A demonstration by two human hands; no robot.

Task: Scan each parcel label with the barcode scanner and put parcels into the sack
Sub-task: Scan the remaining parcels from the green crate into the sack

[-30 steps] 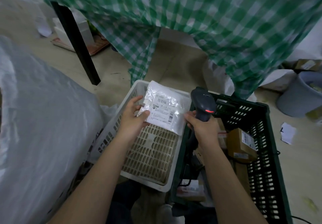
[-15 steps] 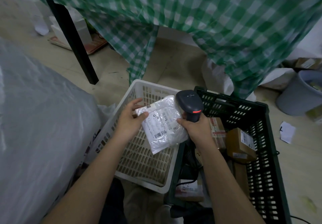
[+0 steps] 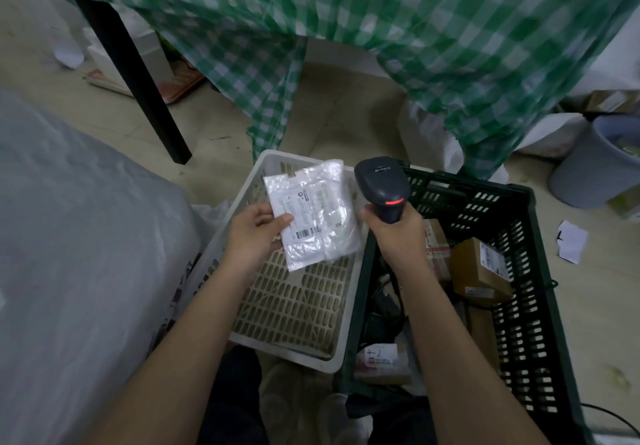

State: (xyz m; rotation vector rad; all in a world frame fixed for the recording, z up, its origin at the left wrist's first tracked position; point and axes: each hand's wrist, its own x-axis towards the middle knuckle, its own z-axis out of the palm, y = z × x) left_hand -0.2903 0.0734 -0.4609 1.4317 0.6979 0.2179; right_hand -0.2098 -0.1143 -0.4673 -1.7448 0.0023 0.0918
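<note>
L hand [image 3: 254, 236] pinches parcel [image 3: 313, 212], R hand [image 3: 398, 233] (fist) grips scanner [image 3: 381, 186]

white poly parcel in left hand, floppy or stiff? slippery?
Parcel is probably floppy: its film is wrinkled and uneven. Likely light, since the left hand holds it by one edge. The glossy plastic may be slippery.

The parcel [image 3: 313, 214] is a shiny white bag with a white label and black barcode lines. The barcode scanner [image 3: 382, 188] is dark grey with a small red light. One basket [image 3: 294, 309] is white with a tan bottom full of little holes. The crate [image 3: 512, 292] beside it is dark green, and brown boxes [image 3: 479, 273] sit inside. A cloth [image 3: 398, 39] with green and white checks hangs above. The sack [image 3: 79, 254] is pale grey. The bin [image 3: 588, 164] is grey. The floor [image 3: 346, 115] is beige.
</note>
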